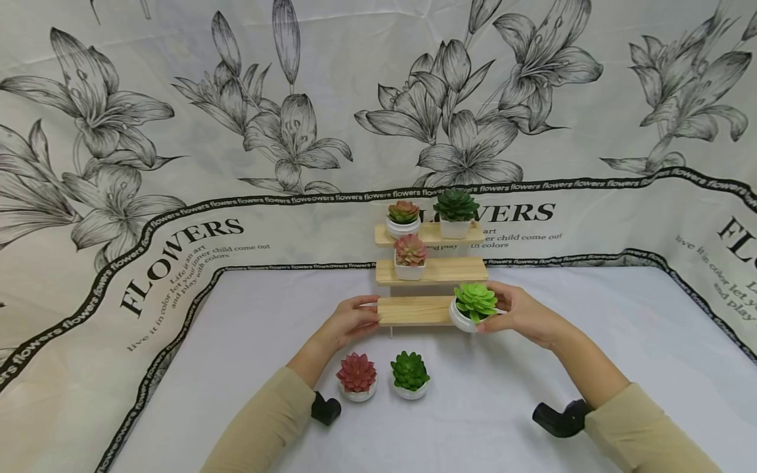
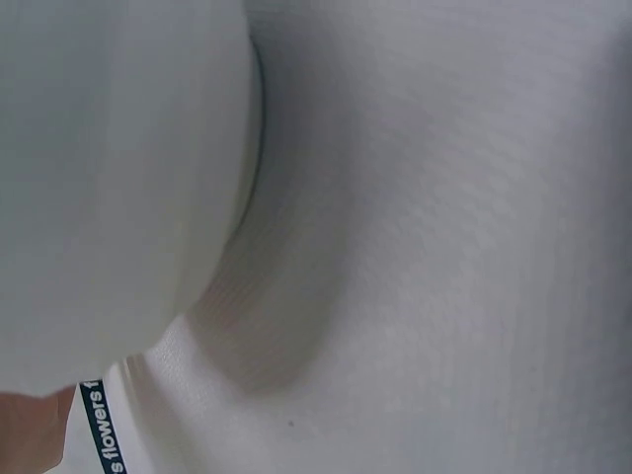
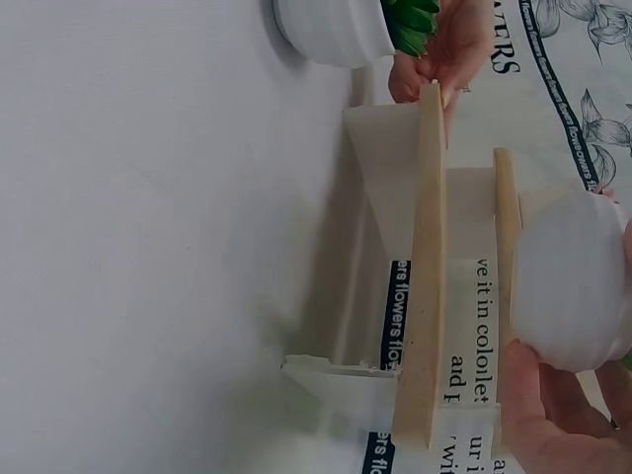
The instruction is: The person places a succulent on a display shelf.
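Observation:
A bright green succulent in a round white pot [image 1: 464,316] is in my right hand [image 1: 520,316], its fingers and thumb curled round the pot's side. It overlaps the right end of the lowest wooden shelf [image 1: 414,310]; in the right wrist view, a gap shows between this pot [image 3: 571,281] and the lowest board [image 3: 427,267]. My left hand [image 1: 350,320] grips the left end of that board, thumb and fingers on either side. In the left wrist view a white pot [image 2: 109,178] fills the left, with a bit of the hand [image 2: 35,430] below it.
Nearer me on the white cloth stand a red succulent [image 1: 357,373] and a dark green succulent [image 1: 410,371]. The middle shelf [image 1: 455,269] bears a pink succulent [image 1: 411,251]. On the top shelf [image 1: 428,233] are an orange-green succulent [image 1: 403,213] and a dark green one [image 1: 456,205].

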The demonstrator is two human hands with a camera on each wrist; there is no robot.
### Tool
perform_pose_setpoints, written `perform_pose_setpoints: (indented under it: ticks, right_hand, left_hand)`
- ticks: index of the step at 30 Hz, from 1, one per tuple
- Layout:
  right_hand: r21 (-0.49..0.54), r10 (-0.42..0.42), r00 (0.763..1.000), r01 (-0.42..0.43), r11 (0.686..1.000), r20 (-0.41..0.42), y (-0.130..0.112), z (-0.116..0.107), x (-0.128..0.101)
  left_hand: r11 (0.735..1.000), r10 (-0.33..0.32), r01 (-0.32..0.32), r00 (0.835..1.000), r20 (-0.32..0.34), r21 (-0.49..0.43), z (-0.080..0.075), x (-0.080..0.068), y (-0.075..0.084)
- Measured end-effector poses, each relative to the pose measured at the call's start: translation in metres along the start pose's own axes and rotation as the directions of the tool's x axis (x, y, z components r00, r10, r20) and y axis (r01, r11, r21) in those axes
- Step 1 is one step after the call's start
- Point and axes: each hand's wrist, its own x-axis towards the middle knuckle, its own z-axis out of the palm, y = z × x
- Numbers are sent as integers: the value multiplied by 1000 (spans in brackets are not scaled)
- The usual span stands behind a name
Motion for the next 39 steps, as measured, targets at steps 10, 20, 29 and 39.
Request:
perform_pose_setpoints:
  ticks: [10, 20, 29, 39]
  right_hand:
    - [2, -34, 999, 34, 999, -26, -5, -6, 5]
    - [-5, -37, 997, 37, 999, -64, -10, -8, 14]
    - [14, -30, 996, 32, 999, -82, -14, -10, 22]
    - [50, -32, 995, 37, 998, -95, -20, -11, 31]
  left_hand:
    - [1000, 0, 0, 1000, -8, 8, 1, -2, 1]
    - [1000, -4, 4, 1000, -10, 17, 1, 0, 0]
    - [1000, -10, 10, 1000, -15, 17, 1, -1, 0]
    - [1000, -8, 8, 1000, -14, 21, 1, -1, 0]
